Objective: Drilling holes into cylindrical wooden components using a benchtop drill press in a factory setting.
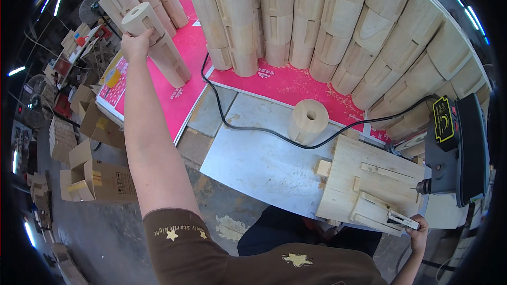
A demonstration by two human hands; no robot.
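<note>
At the far left, my left hand (pixel 138 44) is closed around the side of a pale wooden cylinder (pixel 141 16) with a round hole in its top. That cylinder is the uppermost of a short column, above another wooden cylinder (pixel 170 63). My right hand (pixel 419 234) is at the lower right, its fingers around the end of a light-coloured clamp lever (pixel 404 220). The lever is on a wooden jig (pixel 364 179) fitted with strips and blocks. One wooden cylinder (pixel 308 121) stands alone beside the jig, its hole facing up.
A dark drill machine (pixel 459 147) with its chuck (pixel 423 187) stands at the jig's right. Its black cable (pixel 248 128) curves across the white board (pixel 253 153). Tall stacks of wooden cylinders (pixel 274 21) line the back on pink sheeting (pixel 290 81). Cardboard boxes (pixel 100 179) sit on the left floor.
</note>
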